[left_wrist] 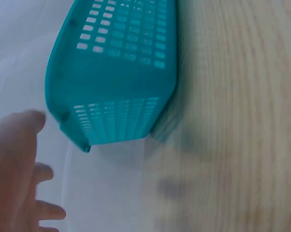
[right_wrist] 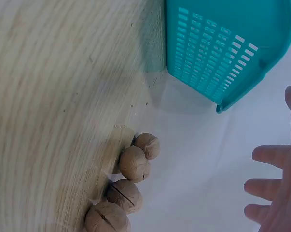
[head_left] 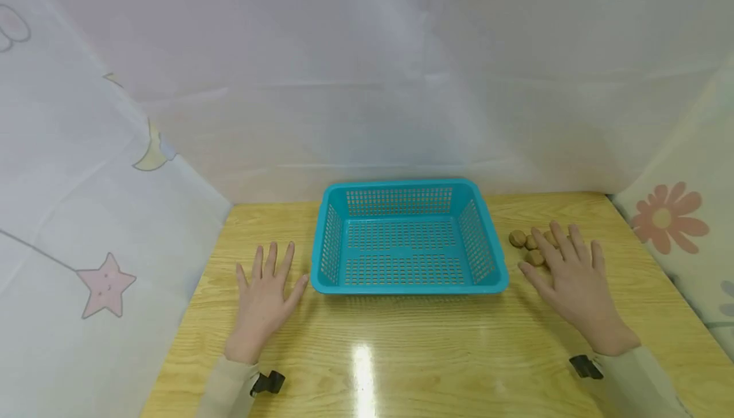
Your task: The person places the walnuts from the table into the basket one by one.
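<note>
A blue-green plastic basket with slotted walls stands on the wooden table, with nothing inside it. To its left, my left hand is held palm down with fingers spread, the thumb near the basket's front left corner. On the other side, my right hand hovers with spread fingers above several round brown walnuts, partly covering them in the head view. From the right wrist view, the walnuts lie clustered on the table, apart from the right hand. Neither hand holds anything.
The wooden table extends in front of the basket and to both sides. A pale cloth backdrop rises behind it. Printed cloths hang at left, with a star, and at right, with a flower.
</note>
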Motion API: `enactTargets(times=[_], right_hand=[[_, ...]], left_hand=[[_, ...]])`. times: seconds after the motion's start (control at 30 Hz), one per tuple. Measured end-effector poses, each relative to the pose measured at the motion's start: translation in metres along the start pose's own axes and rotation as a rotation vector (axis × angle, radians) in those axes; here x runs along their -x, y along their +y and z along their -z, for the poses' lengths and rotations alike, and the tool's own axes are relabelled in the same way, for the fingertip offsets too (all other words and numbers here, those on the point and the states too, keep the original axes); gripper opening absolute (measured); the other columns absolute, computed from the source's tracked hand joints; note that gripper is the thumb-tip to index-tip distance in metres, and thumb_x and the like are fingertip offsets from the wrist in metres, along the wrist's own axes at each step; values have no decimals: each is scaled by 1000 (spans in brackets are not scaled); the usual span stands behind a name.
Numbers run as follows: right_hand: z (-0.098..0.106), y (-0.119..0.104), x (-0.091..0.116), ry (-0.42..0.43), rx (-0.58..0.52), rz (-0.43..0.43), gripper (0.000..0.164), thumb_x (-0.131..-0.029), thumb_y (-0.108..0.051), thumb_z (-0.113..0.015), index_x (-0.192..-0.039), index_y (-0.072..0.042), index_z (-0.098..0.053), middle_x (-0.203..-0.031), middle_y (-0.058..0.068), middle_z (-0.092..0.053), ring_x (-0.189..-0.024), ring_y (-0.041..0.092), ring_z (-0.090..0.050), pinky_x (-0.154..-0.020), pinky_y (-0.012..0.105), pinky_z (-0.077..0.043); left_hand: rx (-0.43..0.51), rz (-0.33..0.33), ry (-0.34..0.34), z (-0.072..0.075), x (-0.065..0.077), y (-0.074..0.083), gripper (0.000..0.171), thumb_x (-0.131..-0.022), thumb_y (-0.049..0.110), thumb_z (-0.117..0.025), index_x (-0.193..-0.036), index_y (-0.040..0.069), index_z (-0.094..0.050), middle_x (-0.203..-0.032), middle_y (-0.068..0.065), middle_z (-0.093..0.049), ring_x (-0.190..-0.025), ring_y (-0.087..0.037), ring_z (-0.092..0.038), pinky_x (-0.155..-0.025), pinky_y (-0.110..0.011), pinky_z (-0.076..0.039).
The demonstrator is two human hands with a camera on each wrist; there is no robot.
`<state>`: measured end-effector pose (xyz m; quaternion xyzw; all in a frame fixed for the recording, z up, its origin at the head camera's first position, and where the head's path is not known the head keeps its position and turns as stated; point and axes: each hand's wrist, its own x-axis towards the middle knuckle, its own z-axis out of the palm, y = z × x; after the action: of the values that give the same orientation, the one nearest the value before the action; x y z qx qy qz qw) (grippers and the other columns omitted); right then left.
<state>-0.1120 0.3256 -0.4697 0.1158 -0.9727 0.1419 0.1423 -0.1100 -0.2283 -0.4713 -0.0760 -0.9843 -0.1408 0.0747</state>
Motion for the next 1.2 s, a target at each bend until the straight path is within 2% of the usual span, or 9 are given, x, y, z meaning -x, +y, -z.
enactTargets(times=[0.1, 0.23, 0.3, 0.47, 0.67, 0.8, 1.0, 1.07, 1.2], right_hand=[[0, 6, -1, 111, -45, 59, 65, -104, -41, -62, -154, -3, -47, -160, 33, -36, -150, 58, -23, -118, 77, -13], [4, 19, -2, 229, -109, 124, 48, -101, -27, -68, -136, 6, -62, -139, 36, -56, -129, 61, -48, -102, 75, -39], [9, 28, 0, 199, -154, 89, 43, -101, -20, -69, -133, 7, -63, -132, 35, -59, -121, 59, -53, -91, 73, -44], [23, 55, 11, -43, -205, -105, 45, -106, -24, -62, -139, 7, -57, -135, 37, -54, -117, 60, -51, -82, 70, -44], [24, 86, 23, -160, -168, -142, 48, -106, -28, -63, -134, 10, -58, -128, 39, -58, -102, 56, -59, -72, 66, -50], [24, 100, 29, -252, -161, -143, 51, -105, -29, -65, -134, 12, -58, -127, 39, -59, -101, 54, -62, -70, 61, -54], [22, 114, 34, -382, -168, -83, 49, -101, -23, -71, -135, 11, -59, -126, 37, -62, -94, 40, -68, -70, 42, -57], [20, 117, 36, -374, -159, -53, 46, -98, -18, -74, -132, 10, -61, -123, 35, -64, -88, 31, -69, -66, 33, -55], [17, 120, 41, -340, -154, -5, 41, -92, -6, -78, -127, 10, -64, -118, 33, -66, -81, 13, -67, -63, 26, -55]], left_hand=[[118, 39, 23, -5, 0, 2, 69, -110, 50, -42, -167, 16, -25, -166, -26, -30, -154, -49, -21, -119, -76, -12], [399, 76, 82, -13, -2, 5, 61, -112, 36, -46, -164, 8, -30, -160, -26, -41, -147, -48, -37, -117, -68, -31], [555, 85, 102, -17, -4, 7, 57, -112, 29, -49, -162, 5, -34, -158, -25, -45, -145, -46, -42, -113, -65, -39], [856, 132, 102, -24, -9, 14, 51, -112, 24, -49, -159, 5, -40, -155, -23, -49, -141, -40, -50, -106, -55, -51], [1190, 196, 5, -29, -12, 22, 60, -112, 27, -50, -164, 7, -29, -160, -26, -41, -141, -42, -49, -97, -40, -58], [1274, 234, -67, -32, -13, 27, 65, -112, 26, -51, -167, 11, -21, -162, -25, -38, -138, -45, -51, -96, -42, -58], [1310, 279, -80, -33, -13, 34, 61, -112, 25, -48, -167, 13, -23, -156, -27, -46, -133, -46, -55, -100, -54, -55], [1316, 284, -85, -34, -14, 36, 59, -113, 25, -46, -167, 15, -25, -155, -25, -48, -134, -45, -55, -102, -56, -54], [1345, 293, -98, -34, -14, 39, 55, -113, 23, -43, -166, 21, -29, -153, -23, -50, -135, -43, -55, -104, -57, -52]])
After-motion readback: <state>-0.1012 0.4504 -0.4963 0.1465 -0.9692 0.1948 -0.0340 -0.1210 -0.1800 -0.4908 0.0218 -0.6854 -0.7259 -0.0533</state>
